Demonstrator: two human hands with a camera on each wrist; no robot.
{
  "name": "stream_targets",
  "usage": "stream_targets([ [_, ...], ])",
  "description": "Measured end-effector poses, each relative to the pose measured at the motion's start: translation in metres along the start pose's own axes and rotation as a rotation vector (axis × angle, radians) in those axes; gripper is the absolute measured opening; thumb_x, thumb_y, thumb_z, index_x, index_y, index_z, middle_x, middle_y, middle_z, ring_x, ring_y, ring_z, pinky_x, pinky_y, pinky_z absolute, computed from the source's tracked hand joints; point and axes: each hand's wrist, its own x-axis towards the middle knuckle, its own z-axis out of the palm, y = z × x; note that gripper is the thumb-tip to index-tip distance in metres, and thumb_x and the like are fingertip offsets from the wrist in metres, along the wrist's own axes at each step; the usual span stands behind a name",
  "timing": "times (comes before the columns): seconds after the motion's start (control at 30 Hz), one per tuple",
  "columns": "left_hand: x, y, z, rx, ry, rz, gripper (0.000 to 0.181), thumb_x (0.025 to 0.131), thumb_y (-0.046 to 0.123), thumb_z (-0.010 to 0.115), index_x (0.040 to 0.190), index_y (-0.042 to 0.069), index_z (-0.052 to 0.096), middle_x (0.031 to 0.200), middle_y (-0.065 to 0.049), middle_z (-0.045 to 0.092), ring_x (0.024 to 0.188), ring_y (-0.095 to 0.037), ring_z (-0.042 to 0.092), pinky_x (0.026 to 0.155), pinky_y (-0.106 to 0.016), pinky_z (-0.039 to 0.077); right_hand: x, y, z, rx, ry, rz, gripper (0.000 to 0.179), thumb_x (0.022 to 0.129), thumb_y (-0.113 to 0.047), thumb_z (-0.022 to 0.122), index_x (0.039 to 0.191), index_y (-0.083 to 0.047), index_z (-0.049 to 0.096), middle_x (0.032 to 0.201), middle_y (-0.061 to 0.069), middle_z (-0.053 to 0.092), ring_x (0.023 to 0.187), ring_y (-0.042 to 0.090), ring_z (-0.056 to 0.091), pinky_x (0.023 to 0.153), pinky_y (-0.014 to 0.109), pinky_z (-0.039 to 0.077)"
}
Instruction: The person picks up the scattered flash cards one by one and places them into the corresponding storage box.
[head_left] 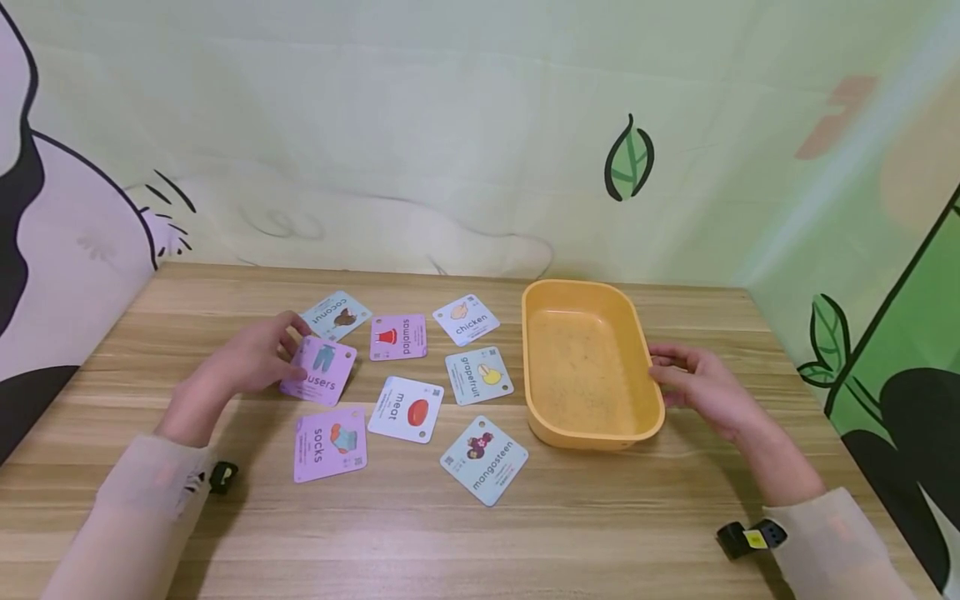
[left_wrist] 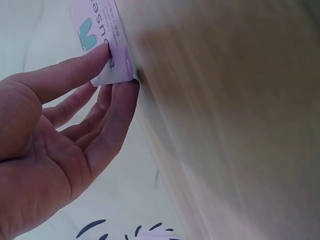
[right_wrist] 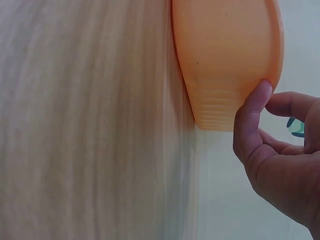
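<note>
My left hand (head_left: 255, 354) pinches a purple trousers flashcard (head_left: 324, 375). In the left wrist view the thumb lies on the printed face of the card (left_wrist: 102, 37), with fingers at the edge below; part of the word is covered. My right hand (head_left: 708, 387) touches the right side of a yellow plastic basin (head_left: 585, 435). The right wrist view has the thumb against the basin's outer wall (right_wrist: 225, 45) close to the rim, the other fingers loosely bent beside it. Touching or near the trousers card are a coconut card (head_left: 336, 315) and a purple socks card (head_left: 330, 446).
Several more flashcards lie face up left of the basin: pajamas (head_left: 398, 337), chicken (head_left: 466, 320), grapefruit (head_left: 478, 375), meat (head_left: 406, 409) and mangosteen (head_left: 484, 461). All rest on a wood-grain table (head_left: 420, 550). A printed curtain (head_left: 450, 150) hangs behind its back edge.
</note>
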Motion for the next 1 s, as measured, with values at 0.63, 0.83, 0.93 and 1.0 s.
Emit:
stream_targets([
  [0.63, -0.011, -0.010, -0.005, -0.243, 0.040, 0.073, 0.039, 0.095, -0.008, 0.064, 0.133, -0.003, 0.053, 0.115, -0.025, 0.055, 0.094, -0.032, 0.061, 0.072, -0.034, 0.061, 0.000, 0.001, 0.001, -0.007, 0.001, -0.009, 0.055, 0.105, -0.011, 0.056, 0.147, 0.018, 0.035, 0.130, 0.029, 0.051, 0.096, 0.011, 0.066, 0.077, 0.033, 0.061],
  [0.83, -0.014, -0.007, -0.007, -0.360, 0.029, 0.079, 0.042, 0.096, -0.009, 0.062, 0.136, -0.003, 0.050, 0.118, -0.026, 0.053, 0.097, -0.034, 0.062, 0.077, -0.036, 0.062, 0.000, 0.001, 0.000, -0.002, 0.006, -0.011, 0.054, 0.105, -0.010, 0.055, 0.147, 0.018, 0.035, 0.128, 0.028, 0.051, 0.095, 0.011, 0.066, 0.076, 0.033, 0.061],
  [0.93, -0.015, -0.005, -0.007, -0.411, 0.028, 0.092, 0.044, 0.095, -0.010, 0.062, 0.137, -0.005, 0.049, 0.118, -0.027, 0.053, 0.096, -0.032, 0.063, 0.077, -0.038, 0.062, 0.001, 0.002, 0.000, -0.005, 0.007, -0.011, 0.054, 0.105, -0.010, 0.055, 0.147, 0.018, 0.036, 0.129, 0.031, 0.050, 0.095, 0.011, 0.066, 0.076, 0.033, 0.061],
  [1.0, -0.015, -0.004, -0.008, -0.436, 0.029, 0.101, 0.045, 0.095, -0.011, 0.062, 0.137, -0.005, 0.048, 0.118, -0.028, 0.053, 0.096, -0.031, 0.064, 0.077, -0.039, 0.062, 0.001, 0.002, 0.000, -0.006, 0.005, -0.014, 0.054, 0.105, -0.010, 0.055, 0.147, 0.018, 0.035, 0.130, 0.032, 0.050, 0.095, 0.011, 0.066, 0.076, 0.033, 0.062],
])
